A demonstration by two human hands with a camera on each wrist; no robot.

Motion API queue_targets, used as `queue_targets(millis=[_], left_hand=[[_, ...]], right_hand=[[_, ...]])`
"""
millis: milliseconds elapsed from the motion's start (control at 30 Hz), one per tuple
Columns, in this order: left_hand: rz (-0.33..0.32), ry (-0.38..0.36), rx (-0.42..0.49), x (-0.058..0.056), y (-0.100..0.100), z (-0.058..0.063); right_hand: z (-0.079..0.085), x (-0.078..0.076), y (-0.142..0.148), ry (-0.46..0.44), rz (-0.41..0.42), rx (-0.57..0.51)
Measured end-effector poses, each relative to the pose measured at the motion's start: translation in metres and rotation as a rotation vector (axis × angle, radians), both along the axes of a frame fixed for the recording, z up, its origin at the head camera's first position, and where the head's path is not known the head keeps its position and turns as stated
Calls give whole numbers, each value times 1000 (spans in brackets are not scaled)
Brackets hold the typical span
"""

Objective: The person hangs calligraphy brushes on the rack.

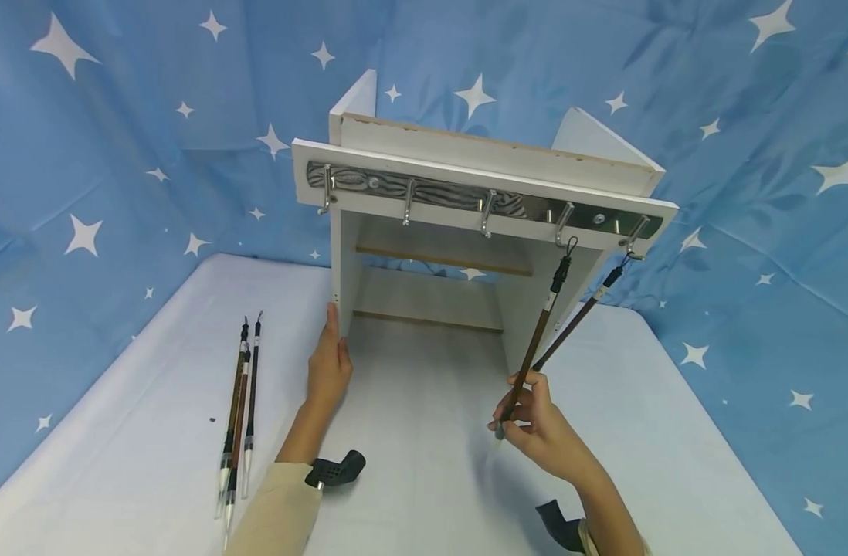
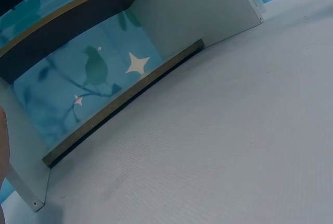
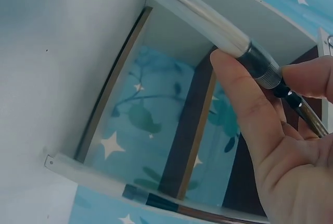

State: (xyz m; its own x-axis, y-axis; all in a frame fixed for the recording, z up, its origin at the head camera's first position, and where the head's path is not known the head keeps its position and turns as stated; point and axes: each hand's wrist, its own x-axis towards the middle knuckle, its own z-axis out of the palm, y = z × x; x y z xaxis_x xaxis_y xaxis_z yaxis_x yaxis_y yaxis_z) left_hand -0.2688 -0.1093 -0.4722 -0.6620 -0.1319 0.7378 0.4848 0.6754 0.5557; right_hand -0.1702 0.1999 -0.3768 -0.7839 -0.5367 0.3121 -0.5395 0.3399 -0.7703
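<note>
A white shelf unit (image 1: 424, 139) stands on the table, a row of metal hooks (image 1: 489, 215) along its front. My left hand (image 1: 330, 371) holds the front edge of its left side panel, thumb on the inner side. Near the capped bristle end, my right hand (image 1: 542, 432) pinches a brown-handled calligraphy brush (image 1: 537, 332) between thumb and fingers. The brush slants upward, its cord loop beside the fourth hook; I cannot tell whether the loop is on it. A second calligraphy brush (image 1: 580, 313) hangs slanted from the rightmost hook, its lower end behind the right hand's fingers.
Several capped brushes (image 1: 240, 409) lie together on the white-covered table (image 1: 153, 371) left of the left arm. A small dark speck (image 1: 212, 420) is near them. Behind stands a blue curtain (image 1: 188, 154) with white stars. Inside the unit are brown-edged crossboards (image 2: 125, 101).
</note>
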Motion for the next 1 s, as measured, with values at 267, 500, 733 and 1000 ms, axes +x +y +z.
queue_targets(millis=[267, 500, 733, 1000], left_hand=[[-1, -6, 1, 0, 0, 1], [2, -4, 2, 0, 0, 1], [2, -4, -1, 0, 0, 2], [-2, -16, 1, 0, 0, 1]], right_hand=[[1, 1, 0, -44, -17, 27], [5, 2, -1, -90, 30, -12], [10, 2, -2, -143, 73, -42], [10, 1, -1, -165, 92, -54]])
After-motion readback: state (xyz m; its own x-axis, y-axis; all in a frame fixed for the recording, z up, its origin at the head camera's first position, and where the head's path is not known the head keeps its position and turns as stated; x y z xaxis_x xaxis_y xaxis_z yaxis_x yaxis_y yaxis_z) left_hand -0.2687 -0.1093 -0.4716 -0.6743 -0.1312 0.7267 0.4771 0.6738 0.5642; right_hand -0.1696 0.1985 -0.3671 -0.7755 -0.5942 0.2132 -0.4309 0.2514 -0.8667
